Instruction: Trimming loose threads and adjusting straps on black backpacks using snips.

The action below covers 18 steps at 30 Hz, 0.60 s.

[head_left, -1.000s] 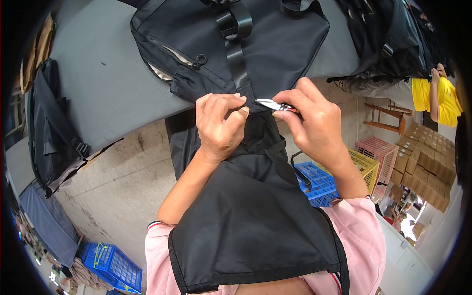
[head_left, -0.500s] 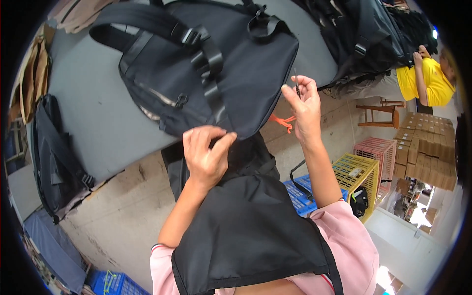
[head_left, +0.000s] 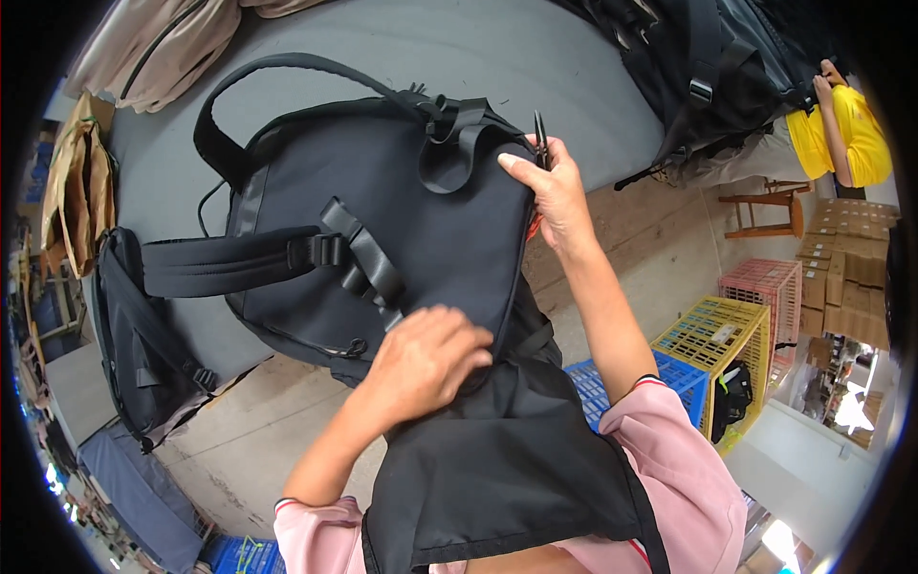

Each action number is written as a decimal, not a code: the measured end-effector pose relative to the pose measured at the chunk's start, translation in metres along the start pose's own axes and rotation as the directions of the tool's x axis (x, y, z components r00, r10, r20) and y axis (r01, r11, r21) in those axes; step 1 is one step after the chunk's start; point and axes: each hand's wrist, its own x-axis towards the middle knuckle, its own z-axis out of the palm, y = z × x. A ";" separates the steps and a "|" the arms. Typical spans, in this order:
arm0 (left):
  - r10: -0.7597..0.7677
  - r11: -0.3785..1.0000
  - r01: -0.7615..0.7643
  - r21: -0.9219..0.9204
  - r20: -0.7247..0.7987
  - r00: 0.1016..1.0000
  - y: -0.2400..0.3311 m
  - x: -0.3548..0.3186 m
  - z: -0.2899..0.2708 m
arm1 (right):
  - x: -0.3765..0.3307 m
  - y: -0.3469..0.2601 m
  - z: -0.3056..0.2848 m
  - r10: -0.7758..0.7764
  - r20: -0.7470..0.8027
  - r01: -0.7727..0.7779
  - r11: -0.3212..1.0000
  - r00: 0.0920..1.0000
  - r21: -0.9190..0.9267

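A black backpack point(head_left: 382, 201) lies back-side up on the grey table point(head_left: 535, 67), its straps spread to the left. My left hand point(head_left: 426, 364) presses down on the bag's near edge beside a strap buckle. My right hand point(head_left: 555, 191) rests on the bag's right side near the top handle point(head_left: 449, 143). It pinches small black thread snips point(head_left: 540, 139) that point upward. I wear a black apron point(head_left: 507, 459) over pink sleeves.
More black bags point(head_left: 708, 67) are piled at the table's far right, and another black bag point(head_left: 143, 325) hangs off the left edge. Beige fabric point(head_left: 143, 48) lies far left. Blue, yellow and pink crates point(head_left: 727, 335) stand on the floor. A person in yellow point(head_left: 841, 124) stands far right.
The backpack has turned and now lies closer with its straps to the left. My right hand rose to the bag's upper right edge with the snips. My left hand flattened onto the bottom edge.
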 end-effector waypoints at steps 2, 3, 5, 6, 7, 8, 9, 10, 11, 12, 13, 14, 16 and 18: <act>0.011 0.998 -0.001 0.058 -0.173 0.985 -0.011 0.024 -0.001 | -0.010 0.004 0.009 0.043 -0.005 -0.042 0.997 0.999 0.067; -0.002 0.996 0.022 0.085 -0.230 0.973 -0.019 0.038 -0.002 | -0.014 0.006 0.011 0.054 -0.009 -0.053 0.994 0.999 0.092; -0.051 0.976 0.116 0.185 -0.323 0.945 -0.038 0.060 -0.004 | -0.020 0.008 0.015 0.096 -0.026 -0.094 0.993 0.995 0.078; -0.059 0.959 0.152 0.241 -0.355 0.933 -0.046 0.072 -0.005 | -0.021 0.014 0.016 0.080 -0.028 -0.076 0.989 0.996 0.130; -0.066 0.936 0.192 0.296 -0.388 0.919 -0.053 0.081 -0.006 | -0.022 0.019 0.017 0.065 -0.028 -0.059 0.982 0.997 0.182; -0.019 0.895 0.211 0.394 -0.438 0.899 -0.059 0.089 -0.007 | -0.022 0.021 0.017 0.065 -0.031 -0.058 0.980 0.997 0.192; 0.023 0.852 0.196 0.485 -0.409 0.912 -0.067 0.096 -0.009 | -0.022 0.022 0.016 0.033 -0.035 -0.027 0.988 0.999 0.155; 0.013 0.846 0.215 0.487 -0.422 0.906 -0.070 0.100 -0.009 | -0.022 0.023 0.016 0.000 -0.037 0.004 0.993 0.999 0.118; 0.003 0.840 0.235 0.490 -0.436 0.900 -0.071 0.104 -0.009 | -0.022 0.022 0.017 0.001 -0.037 0.004 0.992 0.999 0.128; 0.005 0.837 0.231 0.496 -0.429 0.904 -0.073 0.109 -0.010 | -0.020 0.020 0.016 -0.022 -0.035 0.026 0.992 0.999 0.121; -0.020 0.803 0.263 0.534 -0.418 0.908 -0.075 0.114 -0.013 | -0.019 0.018 0.016 -0.045 -0.032 0.048 0.992 0.998 0.114; -0.045 0.766 0.294 0.572 -0.409 0.912 -0.076 0.119 -0.017 | -0.018 0.016 0.015 -0.044 -0.035 0.048 0.991 0.998 0.123; 0.026 0.848 0.179 0.499 -0.377 0.926 -0.078 0.126 -0.032 | -0.019 0.013 0.015 0.002 0.021 -0.005 0.989 1.000 0.151; 0.176 0.895 -0.018 0.445 -0.315 0.933 -0.082 0.136 -0.044 | -0.018 0.009 0.015 0.011 0.051 -0.018 0.988 0.999 0.151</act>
